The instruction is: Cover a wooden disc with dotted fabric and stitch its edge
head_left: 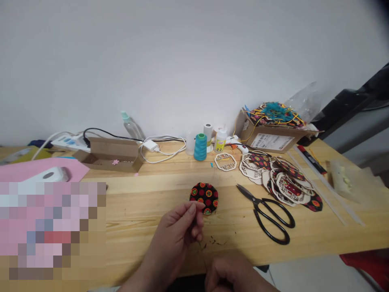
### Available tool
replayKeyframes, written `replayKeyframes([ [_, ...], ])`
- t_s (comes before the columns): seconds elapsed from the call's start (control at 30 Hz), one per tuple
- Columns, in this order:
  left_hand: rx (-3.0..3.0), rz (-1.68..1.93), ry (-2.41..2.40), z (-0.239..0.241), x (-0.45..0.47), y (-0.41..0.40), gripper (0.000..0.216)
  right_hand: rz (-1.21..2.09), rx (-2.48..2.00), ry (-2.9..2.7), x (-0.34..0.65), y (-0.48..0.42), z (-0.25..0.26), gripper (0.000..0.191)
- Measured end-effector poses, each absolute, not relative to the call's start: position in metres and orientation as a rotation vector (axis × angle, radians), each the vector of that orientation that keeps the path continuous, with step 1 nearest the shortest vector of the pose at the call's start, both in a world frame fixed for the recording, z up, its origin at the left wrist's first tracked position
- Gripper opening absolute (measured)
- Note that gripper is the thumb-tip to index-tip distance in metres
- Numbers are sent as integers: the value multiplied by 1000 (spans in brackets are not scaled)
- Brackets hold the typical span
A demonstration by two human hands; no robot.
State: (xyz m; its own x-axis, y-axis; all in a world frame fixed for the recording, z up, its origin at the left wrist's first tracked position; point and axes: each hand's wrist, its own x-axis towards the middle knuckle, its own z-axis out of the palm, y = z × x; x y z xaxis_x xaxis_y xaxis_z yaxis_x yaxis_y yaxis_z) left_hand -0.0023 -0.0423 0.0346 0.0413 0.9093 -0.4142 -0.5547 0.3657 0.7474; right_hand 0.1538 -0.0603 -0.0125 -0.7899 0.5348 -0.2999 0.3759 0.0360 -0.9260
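One round patterned cloth piece (207,196) is showing just beyond the left hand (178,227), whose thumb and forefinger are pinching its near edge. The right hand (230,271) is hanging lower and to the right of that grip, fingers curled inward; blur is hiding whether it is holding anything. The cloth piece is looking light, soft and not slippery, so its rim is probably offering the best hold. Its patterned face is pointing upward; its near-circular outline is giving no clear long axis. Rightward of both hands, scissors (257,201) are lying, blades pointing away.
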Motion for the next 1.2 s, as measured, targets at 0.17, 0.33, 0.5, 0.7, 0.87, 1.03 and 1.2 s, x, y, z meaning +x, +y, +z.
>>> replayKeyframes([
  [0.17, 517, 1130, 1078, 36, -3, -46, 20, 1766, -1023, -1963, 167, -56, 13, 15],
  [0.33, 806, 995, 1229, 38, -1, -49, 20, 1131, -1207, -1727, 172, -31, 45, 19],
  [0.5, 1094, 890, 1265, 40, 4, -54, 32, 1271, -1249, -1679, 152, -15, 50, 16],
  [0.7, 1116, 819, 1273, 42, 5, -58, 33, 1384, -1194, -1524, 137, -15, 43, 9],
  [0.87, 1069, 838, 1309, 38, 2, -57, 23, 1339, -1173, -1437, 139, -17, 41, 11],
  [1.03, 1051, 866, 1316, 34, 0, -59, 25, 1257, -1139, -1505, 139, -18, 41, 11],
  [1.2, 1005, 937, 1348, 39, -6, -58, 31, 917, -1240, -1655, 145, -5, 35, 12],
])
